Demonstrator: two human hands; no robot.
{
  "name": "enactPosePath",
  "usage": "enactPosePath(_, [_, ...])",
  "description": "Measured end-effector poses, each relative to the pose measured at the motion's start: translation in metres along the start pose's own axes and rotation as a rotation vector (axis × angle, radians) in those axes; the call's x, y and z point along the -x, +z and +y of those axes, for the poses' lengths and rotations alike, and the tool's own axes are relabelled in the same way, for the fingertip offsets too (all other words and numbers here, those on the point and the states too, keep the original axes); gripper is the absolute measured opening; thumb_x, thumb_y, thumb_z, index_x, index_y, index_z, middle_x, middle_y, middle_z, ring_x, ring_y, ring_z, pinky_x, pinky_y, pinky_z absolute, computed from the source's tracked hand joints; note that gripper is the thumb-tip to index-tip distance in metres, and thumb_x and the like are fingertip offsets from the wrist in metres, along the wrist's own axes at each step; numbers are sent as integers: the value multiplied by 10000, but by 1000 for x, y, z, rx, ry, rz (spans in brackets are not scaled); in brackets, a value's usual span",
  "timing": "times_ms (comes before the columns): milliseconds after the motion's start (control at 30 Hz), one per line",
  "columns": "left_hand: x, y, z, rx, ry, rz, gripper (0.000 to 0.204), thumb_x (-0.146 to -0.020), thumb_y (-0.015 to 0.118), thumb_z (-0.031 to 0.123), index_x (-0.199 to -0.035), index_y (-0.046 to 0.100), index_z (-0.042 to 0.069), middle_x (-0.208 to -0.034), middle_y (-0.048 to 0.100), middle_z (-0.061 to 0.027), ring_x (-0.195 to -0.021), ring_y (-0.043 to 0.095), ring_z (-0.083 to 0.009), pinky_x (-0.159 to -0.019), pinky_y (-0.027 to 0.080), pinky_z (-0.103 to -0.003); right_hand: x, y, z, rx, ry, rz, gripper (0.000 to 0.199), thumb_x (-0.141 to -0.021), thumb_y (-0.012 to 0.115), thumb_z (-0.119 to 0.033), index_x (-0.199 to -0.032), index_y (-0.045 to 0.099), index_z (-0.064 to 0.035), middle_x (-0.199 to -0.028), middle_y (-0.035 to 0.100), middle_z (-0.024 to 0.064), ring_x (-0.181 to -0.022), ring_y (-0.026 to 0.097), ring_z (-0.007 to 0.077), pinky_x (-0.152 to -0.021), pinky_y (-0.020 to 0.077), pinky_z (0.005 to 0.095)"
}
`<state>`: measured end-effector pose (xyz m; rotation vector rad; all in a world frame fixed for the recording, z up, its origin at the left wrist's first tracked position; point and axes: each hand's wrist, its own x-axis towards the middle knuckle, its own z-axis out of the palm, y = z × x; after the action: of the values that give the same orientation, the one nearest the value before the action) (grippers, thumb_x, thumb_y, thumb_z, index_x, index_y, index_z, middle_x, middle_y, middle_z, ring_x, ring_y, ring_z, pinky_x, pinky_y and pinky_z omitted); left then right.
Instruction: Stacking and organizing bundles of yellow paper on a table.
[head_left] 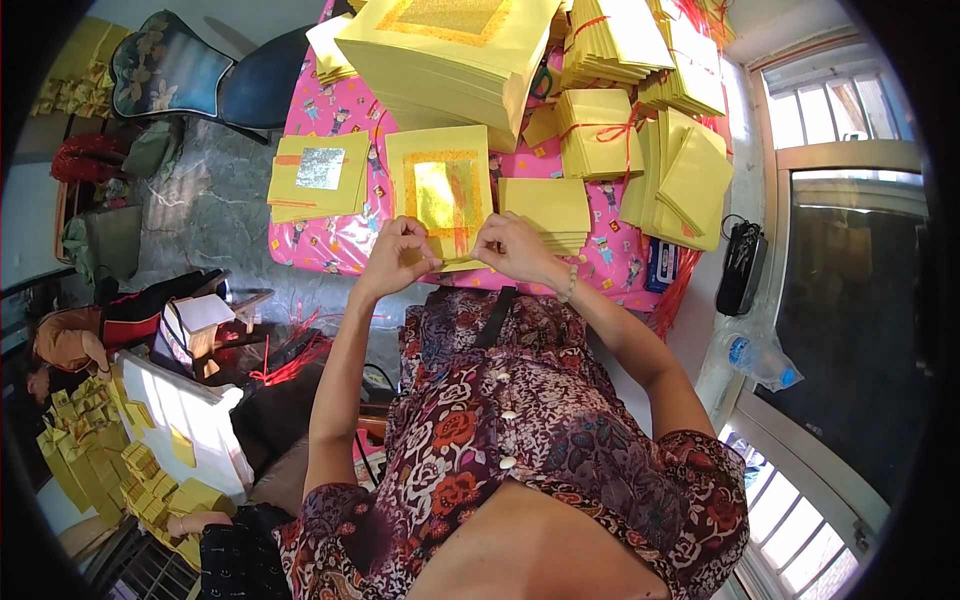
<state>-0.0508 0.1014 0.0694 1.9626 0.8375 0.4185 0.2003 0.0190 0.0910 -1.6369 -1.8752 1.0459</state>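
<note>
The near edge of a yellow sheet (447, 200) with a gold square is pinched by the left hand (392, 255) and the right hand (512, 248), fingers closed on it. It is laid flat on a pink cloth (345, 240), among yellow stacks (548, 208). A window (850, 260) is seen at the right. The sheet's long side is pointed away from the body.

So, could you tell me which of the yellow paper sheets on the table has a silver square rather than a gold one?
The sheet topping the small stack at the left of the pink table; the others show gold foil.
</note>
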Motion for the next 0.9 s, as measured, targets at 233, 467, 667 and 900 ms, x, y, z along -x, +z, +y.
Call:
enactPosePath(233, [-1, -1, 1, -9, -5, -4, 187, -682, 838, 181, -758, 691, 94, -1000, 542, -38, -1028, 481, -250, -924, 403, -367, -2, 0, -2, 15, 25, -4, 195, -823, 689, -254, -804, 697, -60, -872, 623, 90, -884, 564, 284, -787, 471, 392])
enactPosePath(467, [1, 0, 2, -20, -1, 0, 189, -684, 835, 176, -753, 682, 89, -1001, 542, -40, -1026, 484, -256, -919, 404, -373, -1, 4, -2, 26, -2, 34, 190, -824, 683, -246, -794, 692, -58, -848, 615, 97, -874, 566, 284, -771, 470, 397])
enactPosePath(667, [1, -7, 13, -58, 33, -12, 270, -684, 821, 179, -903, 683, 105, -1080, 581, -59, -1083, 492, -282, -945, 404, -393, 2, 7, -1, 81, -104, 107, 152, -884, 653, -196, -853, 621, -51, -831, 597, 90, -833, 574, 283, -753, 460, 390])
enactPosePath(900, [10, -31, 6, -237, 115, 67, 330, -720, 676, 73, -1045, 706, 124, -1240, 640, -54, -1143, 525, -292, -1019, 384, -437, -2, -9, -3, -127, -118, 6, 225, -908, 640, -264, -994, 617, -57, -1006, 625, 106, -1012, 586, 290, -863, 462, 398])
